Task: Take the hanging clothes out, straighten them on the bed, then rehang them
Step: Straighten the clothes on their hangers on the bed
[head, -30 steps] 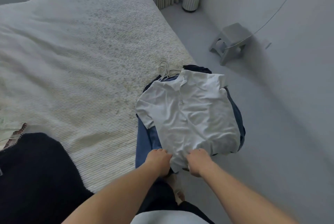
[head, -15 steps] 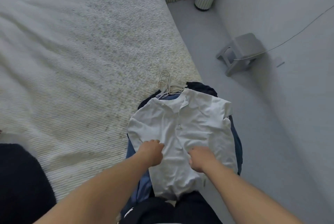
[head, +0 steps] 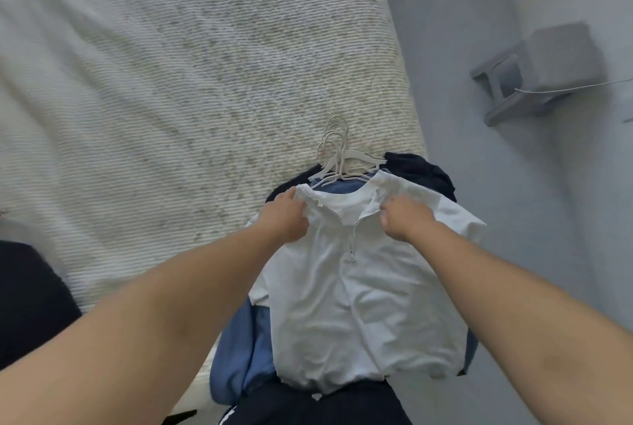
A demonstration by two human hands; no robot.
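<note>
A white short-sleeved shirt [head: 363, 315] with a zip collar lies on top of a pile at the near right corner of the bed [head: 171, 82]. My left hand [head: 286, 217] grips the shirt's left shoulder by the collar. On the other side of the collar, my right hand [head: 406, 220] grips the right shoulder. Under the shirt lie a blue garment [head: 239, 356] and a dark garment [head: 421, 171]. Several white hangers [head: 339, 160] stick out above the collar, their hooks resting on the bedspread.
A grey step stool [head: 544, 68] stands on the grey floor to the right, with a thin cord [head: 582, 85] running across it. Dark clothing [head: 30, 304] lies at the bed's left edge. The wide cream bedspread stretches up and left.
Both hands slid up the white shirt from its bottom hem, over the chest, to the shoulders at the collar. The camera moved closer and tilted down.
</note>
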